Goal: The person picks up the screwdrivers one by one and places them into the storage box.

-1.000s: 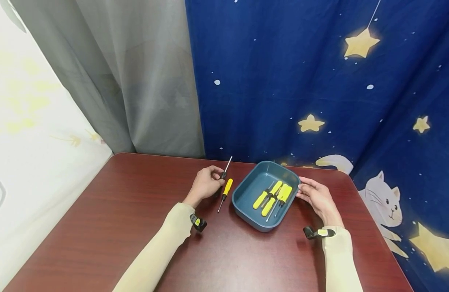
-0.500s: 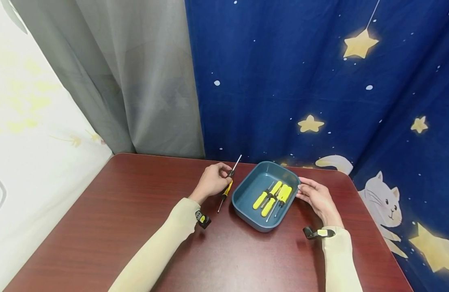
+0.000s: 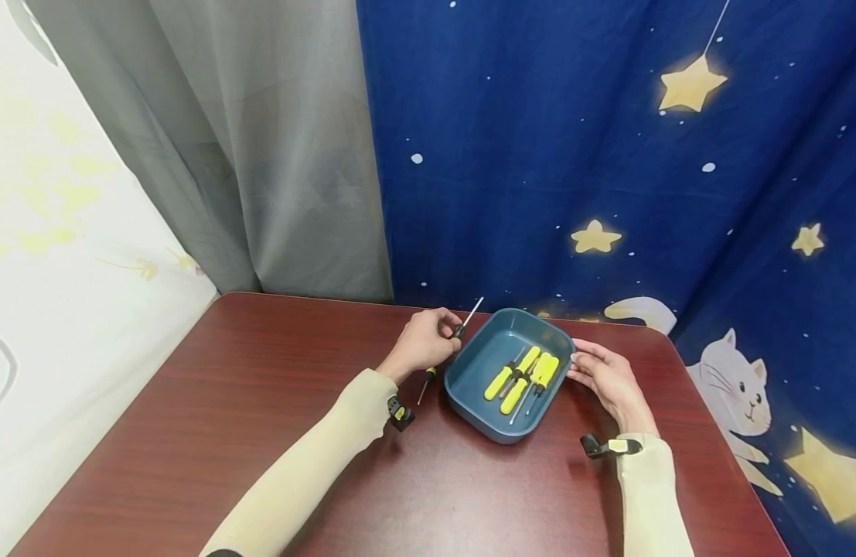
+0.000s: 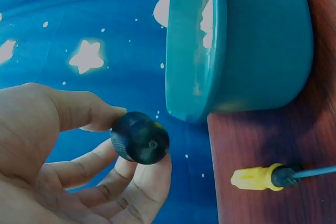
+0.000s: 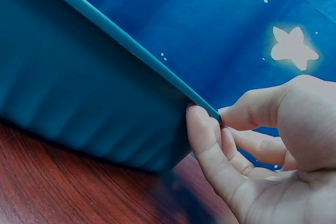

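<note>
In the head view my left hand (image 3: 421, 340) pinches a black-handled screwdriver (image 3: 458, 331) beside the left rim of a dark blue box (image 3: 479, 422). Its metal shaft points up and away; the left wrist view shows the round black handle end (image 4: 144, 139) between thumb and fingers. Beneath that hand a yellow-handled screwdriver (image 4: 257, 178) lies on the table, its handle partly hidden in the head view. Several yellow-handled screwdrivers (image 3: 516, 394) lie inside the box. My right hand (image 3: 608, 384) grips the box's right rim, thumb (image 5: 252, 109) at the edge and fingers against the outer wall.
The reddish-brown wooden table (image 3: 274, 402) carries the box near its far edge. Behind it hang a grey curtain (image 3: 302, 155) and a blue curtain (image 3: 511, 155) with stars. White cloth (image 3: 66, 255) hangs at the left.
My left hand has moved right with the black-handled screwdriver, over the yellow-handled one on the table and up to the box's left side. My right hand stays at the box rim.
</note>
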Demonstrator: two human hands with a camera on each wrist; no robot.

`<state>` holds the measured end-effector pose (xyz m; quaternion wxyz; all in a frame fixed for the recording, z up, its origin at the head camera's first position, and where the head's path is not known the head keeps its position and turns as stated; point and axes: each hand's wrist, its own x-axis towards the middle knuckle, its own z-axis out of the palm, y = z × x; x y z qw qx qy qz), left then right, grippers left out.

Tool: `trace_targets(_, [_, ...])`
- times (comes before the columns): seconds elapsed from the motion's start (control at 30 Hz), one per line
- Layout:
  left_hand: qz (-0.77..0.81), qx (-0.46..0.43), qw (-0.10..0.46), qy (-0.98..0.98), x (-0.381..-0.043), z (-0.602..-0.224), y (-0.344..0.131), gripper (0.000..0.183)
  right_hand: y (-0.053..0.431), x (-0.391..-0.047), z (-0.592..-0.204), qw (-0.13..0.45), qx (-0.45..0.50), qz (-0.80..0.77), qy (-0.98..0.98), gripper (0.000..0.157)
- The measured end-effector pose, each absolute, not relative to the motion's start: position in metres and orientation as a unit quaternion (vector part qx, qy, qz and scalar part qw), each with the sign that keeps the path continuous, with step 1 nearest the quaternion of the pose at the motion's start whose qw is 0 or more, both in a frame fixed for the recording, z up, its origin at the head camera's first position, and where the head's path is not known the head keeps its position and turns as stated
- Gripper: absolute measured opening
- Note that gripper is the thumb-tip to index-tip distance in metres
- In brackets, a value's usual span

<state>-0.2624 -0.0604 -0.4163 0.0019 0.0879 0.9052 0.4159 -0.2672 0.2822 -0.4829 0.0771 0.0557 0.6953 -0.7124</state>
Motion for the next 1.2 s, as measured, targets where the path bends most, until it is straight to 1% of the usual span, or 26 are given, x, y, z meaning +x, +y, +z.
trace_targets(0.33, [0.365,0.122,0.001,0.923,-0.263,-0.41,-0.044,0.027,0.284,-0.266,-0.483,0.076,0.058,-0.71,0.698,0.054])
trace_targets(0.83, [0.302,0.153,0.025,0.941,-0.271,-0.408,-0.019,0.029,0.284,-0.266,-0.483,0.076,0.057,-0.709,0.698,0.053])
trace_targets(1.2, [0.249,0.143,0.064,0.956,-0.276,-0.405,0.0,0.03,0.284,-0.266,-0.482,0.077,0.052,-0.707,0.701,0.053])
